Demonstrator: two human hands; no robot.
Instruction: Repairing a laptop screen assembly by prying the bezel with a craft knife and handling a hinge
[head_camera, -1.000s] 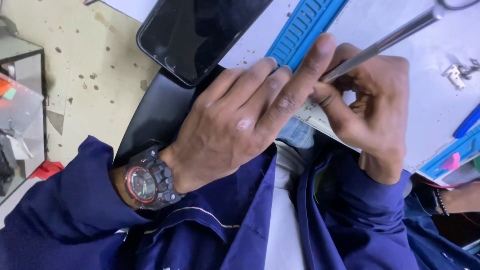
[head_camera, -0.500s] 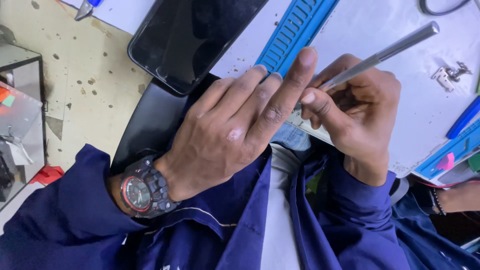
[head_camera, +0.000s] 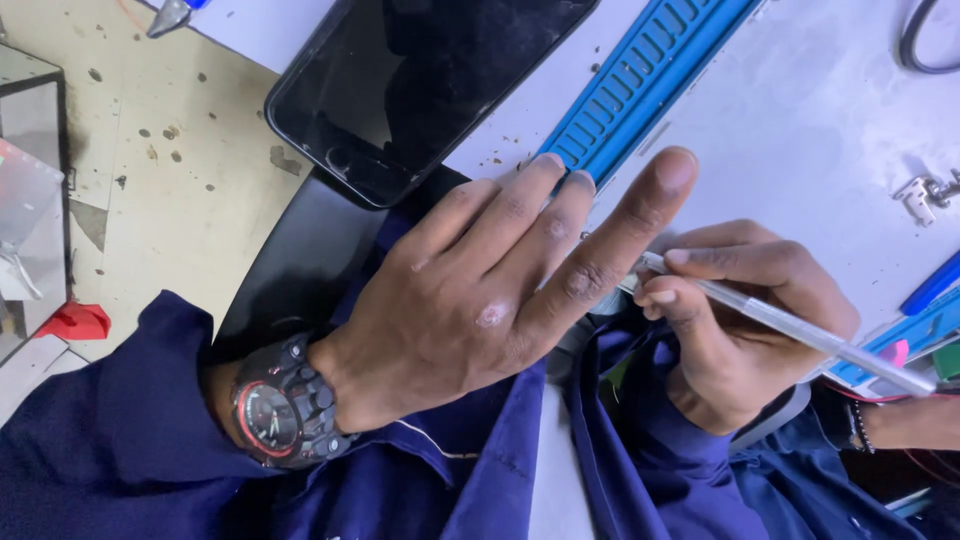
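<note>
My left hand (head_camera: 470, 310) lies stretched out at the white table's (head_camera: 800, 130) edge, fingers extended and slightly apart, index finger raised toward a blue ridged strip (head_camera: 650, 85). A black and red wristwatch (head_camera: 275, 415) sits on that wrist. What lies beneath the palm is hidden. My right hand (head_camera: 730, 370) is just to the right, pinching a thin silver rod-like tool (head_camera: 800, 335) near its tip. The tip meets my left index finger and the shaft slants down to the right. Both arms wear dark blue sleeves.
A black phone (head_camera: 420, 90) with a dark screen lies on the table above my left hand. A small metal bracket (head_camera: 925, 195) and a black cable loop (head_camera: 915, 45) sit at right. Another person's wrist (head_camera: 900, 425) shows at lower right. A red object (head_camera: 75, 322) lies on the spotted floor.
The silver tool has swung from pointing up and right to slanting down and right. My left fingers have spread and straightened, and both hands sit lower in view.
</note>
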